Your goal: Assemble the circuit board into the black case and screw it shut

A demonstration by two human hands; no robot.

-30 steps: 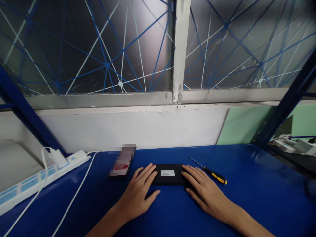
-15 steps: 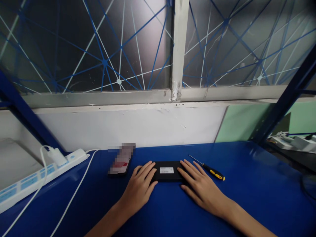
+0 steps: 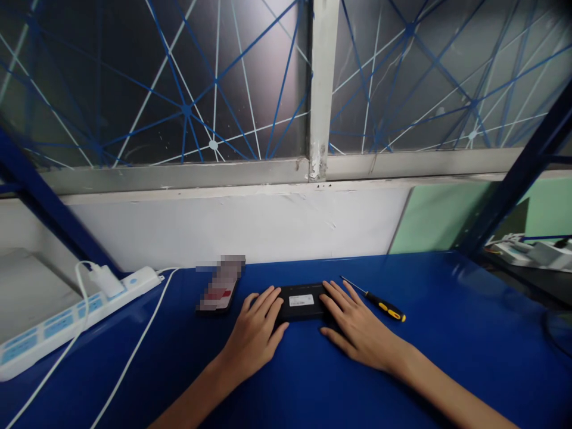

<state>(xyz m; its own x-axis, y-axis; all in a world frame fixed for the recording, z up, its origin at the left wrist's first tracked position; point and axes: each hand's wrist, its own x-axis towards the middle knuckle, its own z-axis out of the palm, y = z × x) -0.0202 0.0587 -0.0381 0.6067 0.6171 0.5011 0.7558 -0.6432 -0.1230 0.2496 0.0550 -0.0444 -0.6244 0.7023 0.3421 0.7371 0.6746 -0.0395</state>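
A flat black rectangular box [image 3: 292, 312] with a white label [image 3: 301, 300] on its top lies on the blue table, between my two hands. My left hand [image 3: 255, 325] holds its left end, fingers over the top and thumb by the near edge. At the opposite end, my right hand [image 3: 355, 325] has its fingers over the corner and its thumb close to the near side. The palms hide both ends of the box. Just beyond my right fingers lies a screwdriver [image 3: 386, 308] with a black and yellow handle.
A phone [image 3: 221, 289], its screen blurred out, lies left of the box. A white power strip [image 3: 58, 325] with a plugged-in charger [image 3: 106, 281] runs along the left, its white cable [image 3: 138, 345] crossing the blue table [image 3: 295, 381]. Behind stand a white wall and window panes.
The box has turned slightly, its right end now farther from me. Both hands moved with it and keep their places at its ends. The view has shifted a little.
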